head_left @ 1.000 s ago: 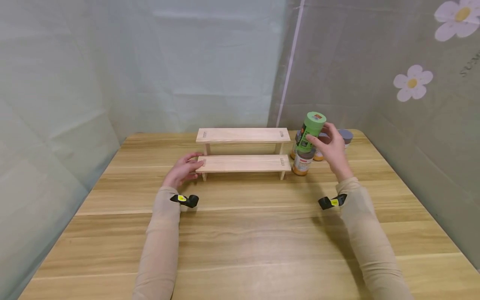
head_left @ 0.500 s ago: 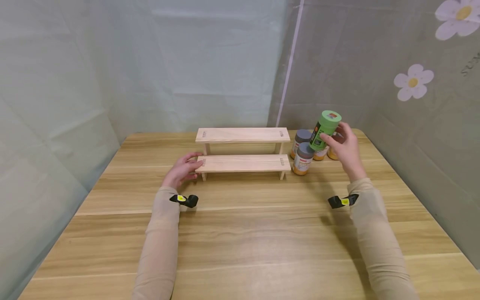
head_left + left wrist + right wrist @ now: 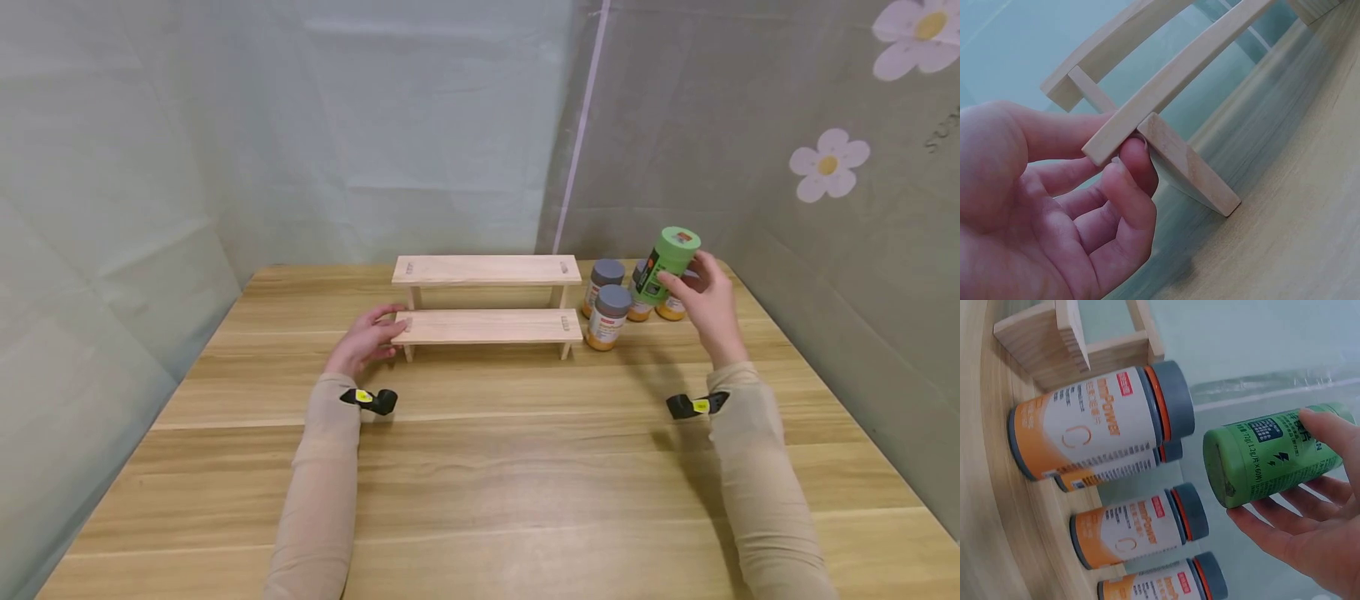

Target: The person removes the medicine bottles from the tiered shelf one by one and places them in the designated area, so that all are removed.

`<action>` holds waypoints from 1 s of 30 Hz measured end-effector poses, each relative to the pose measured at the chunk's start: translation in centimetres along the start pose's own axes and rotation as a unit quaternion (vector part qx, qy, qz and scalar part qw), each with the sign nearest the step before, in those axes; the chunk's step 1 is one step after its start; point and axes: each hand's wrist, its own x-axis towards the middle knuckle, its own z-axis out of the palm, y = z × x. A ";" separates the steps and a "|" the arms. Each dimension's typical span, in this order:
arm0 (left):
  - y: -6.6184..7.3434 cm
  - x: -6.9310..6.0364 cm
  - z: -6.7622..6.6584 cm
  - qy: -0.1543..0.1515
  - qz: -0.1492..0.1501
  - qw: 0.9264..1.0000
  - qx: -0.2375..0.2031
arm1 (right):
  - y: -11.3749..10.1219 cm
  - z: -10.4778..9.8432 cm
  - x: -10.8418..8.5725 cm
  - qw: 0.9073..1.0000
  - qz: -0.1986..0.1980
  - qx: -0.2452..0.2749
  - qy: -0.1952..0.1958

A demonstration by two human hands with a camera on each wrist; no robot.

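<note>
My right hand (image 3: 712,304) grips a green supplement bottle (image 3: 667,265) and holds it raised, tilted a little, above the grey-lidded bottles. In the right wrist view the green bottle (image 3: 1266,456) sits between thumb and fingers, its base clear of everything. Nearest to it in the head view stands a grey-lidded white and orange bottle (image 3: 607,318) beside the rack. My left hand (image 3: 365,340) pinches the left end of the lower board of a two-step wooden rack (image 3: 487,327). The left wrist view has the thumb over that board (image 3: 1166,87) and curled fingers below it, by the leg.
Several more grey-lidded bottles (image 3: 606,275) stand upright at the rack's right, some partly hidden behind the green bottle and right hand. The rack's upper step (image 3: 487,269) is behind the lower one. A hanging sheet (image 3: 420,125) backs the wooden table (image 3: 480,483).
My right hand has carried the green bottle to the right, away from above the front grey-lidded bottle, uncovering the bottles behind. The left hand and rack have stayed put.
</note>
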 end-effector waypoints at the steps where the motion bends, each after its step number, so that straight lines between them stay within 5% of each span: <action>1: 0.0 0.0 0.0 0.000 0.001 1.000 0.000 | 0.2 -0.1 0.0 1.000 0.000 0.003 0.000; 13: 2.0 -1.6 0.7 -0.014 -0.010 1.000 0.000 | 2.0 -1.2 0.0 0.999 0.002 -0.019 -0.029; 23: 1.9 -1.7 0.7 -0.012 -0.016 1.000 -0.008 | 3.9 -1.4 0.4 0.995 -0.014 -0.022 -0.095; 30: 1.8 -1.6 0.6 -0.016 -0.014 1.000 -0.011 | 4.9 -1.9 0.7 0.991 0.010 -0.023 -0.133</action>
